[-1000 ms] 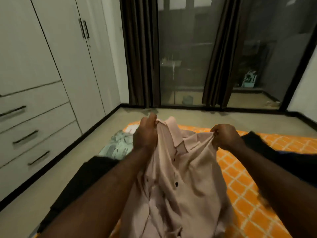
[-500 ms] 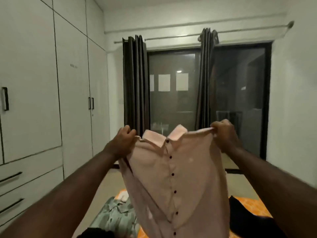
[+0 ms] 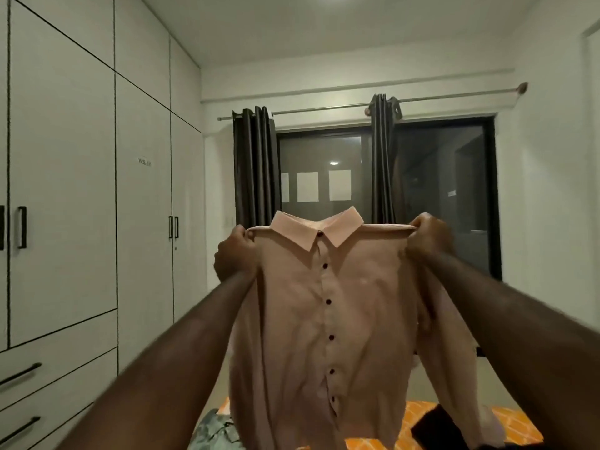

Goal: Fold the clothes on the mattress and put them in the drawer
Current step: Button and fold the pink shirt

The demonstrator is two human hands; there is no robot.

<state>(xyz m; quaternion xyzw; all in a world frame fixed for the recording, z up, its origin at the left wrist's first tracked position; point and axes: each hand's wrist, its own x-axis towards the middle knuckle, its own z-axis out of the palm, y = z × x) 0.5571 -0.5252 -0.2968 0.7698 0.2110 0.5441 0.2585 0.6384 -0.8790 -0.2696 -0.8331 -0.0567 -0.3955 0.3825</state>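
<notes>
A: Two hands, one pink shirt (image 3: 324, 319). Location?

B: Centre of frame, hanging, buttoned front toward the camera. At its shoulders the left hand (image 3: 234, 254) and right hand (image 3: 428, 242) each pinch the seam, fingers curled round cloth.

A: Other stock?

B: Bottom edge: orange mattress (image 3: 519, 428), a patterned garment (image 3: 212, 431), a dark garment (image 3: 435, 428) (neither looks folded). Lower left: drawers (image 3: 58, 368), closed.

A: Handling note?

B: Hold the shoulders level and taut, lay it flat and face-down on the mattress, then turn the sleeves inward.
</notes>
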